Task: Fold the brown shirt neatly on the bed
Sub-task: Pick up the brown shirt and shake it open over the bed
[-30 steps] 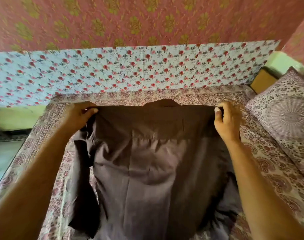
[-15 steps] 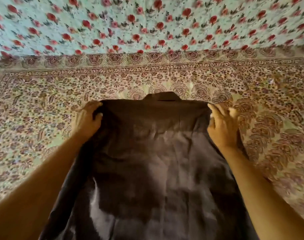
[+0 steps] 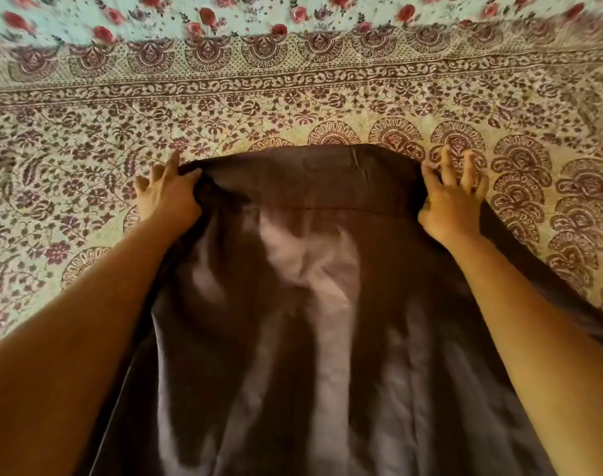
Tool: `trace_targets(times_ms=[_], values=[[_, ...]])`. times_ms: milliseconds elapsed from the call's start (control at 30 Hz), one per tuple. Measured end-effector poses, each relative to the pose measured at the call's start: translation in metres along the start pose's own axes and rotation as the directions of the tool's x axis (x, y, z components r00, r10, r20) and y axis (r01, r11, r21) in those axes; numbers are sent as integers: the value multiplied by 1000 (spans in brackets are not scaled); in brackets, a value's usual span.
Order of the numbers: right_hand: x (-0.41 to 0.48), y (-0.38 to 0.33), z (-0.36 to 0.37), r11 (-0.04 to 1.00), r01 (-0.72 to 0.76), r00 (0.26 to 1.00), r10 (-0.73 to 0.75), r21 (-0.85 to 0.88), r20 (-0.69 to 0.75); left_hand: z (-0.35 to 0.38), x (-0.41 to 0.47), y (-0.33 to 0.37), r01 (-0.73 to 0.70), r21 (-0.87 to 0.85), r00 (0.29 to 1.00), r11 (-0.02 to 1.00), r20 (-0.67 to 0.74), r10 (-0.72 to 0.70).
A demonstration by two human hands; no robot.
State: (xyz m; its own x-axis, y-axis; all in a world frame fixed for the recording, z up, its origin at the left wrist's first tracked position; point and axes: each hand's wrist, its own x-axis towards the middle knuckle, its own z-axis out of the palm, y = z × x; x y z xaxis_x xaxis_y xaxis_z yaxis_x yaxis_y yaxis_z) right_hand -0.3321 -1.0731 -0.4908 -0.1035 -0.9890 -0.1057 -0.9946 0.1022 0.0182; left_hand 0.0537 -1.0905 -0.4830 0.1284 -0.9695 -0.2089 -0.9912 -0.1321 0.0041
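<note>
The brown shirt [image 3: 303, 304] lies back side up on the patterned bedspread [image 3: 87, 159], collar end away from me, its body billowed and wrinkled toward me. My left hand [image 3: 167, 197] grips the shirt's left shoulder, thumb over the cloth, fingers on the bedspread. My right hand [image 3: 451, 197] holds the right shoulder, its fingers spread above the bedspread. The shoulders sit low against the bed. A sleeve trails off to the right under my right forearm. The hem is out of view.
The beige bedspread with maroon floral print fills the view on both sides of the shirt. A light blue cloth with red roses [image 3: 224, 12] runs along the far edge of the bed.
Both hands have carried the shirt's shoulders forward and down onto the bedspread. The shirt hung in the air before; now it rests on the bed. My head has tipped downward, closer in.
</note>
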Motion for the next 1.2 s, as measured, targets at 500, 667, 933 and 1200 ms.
trace_targets(times_ms=[500,667,933,1200], values=[[-104,6,40,988,124,992,-127,92,29,44,-80,-25,-171,-1,985,985,19,171],[-152,-28,24,987,31,992,-51,160,120,34,-156,4,-146,-121,989,982,-24,145],[-361,-74,31,933,254,956,-282,255,80,76,-367,-12,-118,-163,989,979,69,131],[-368,-17,39,940,332,904,-342,83,257,74,-405,-79,118,-201,963,973,263,-62]])
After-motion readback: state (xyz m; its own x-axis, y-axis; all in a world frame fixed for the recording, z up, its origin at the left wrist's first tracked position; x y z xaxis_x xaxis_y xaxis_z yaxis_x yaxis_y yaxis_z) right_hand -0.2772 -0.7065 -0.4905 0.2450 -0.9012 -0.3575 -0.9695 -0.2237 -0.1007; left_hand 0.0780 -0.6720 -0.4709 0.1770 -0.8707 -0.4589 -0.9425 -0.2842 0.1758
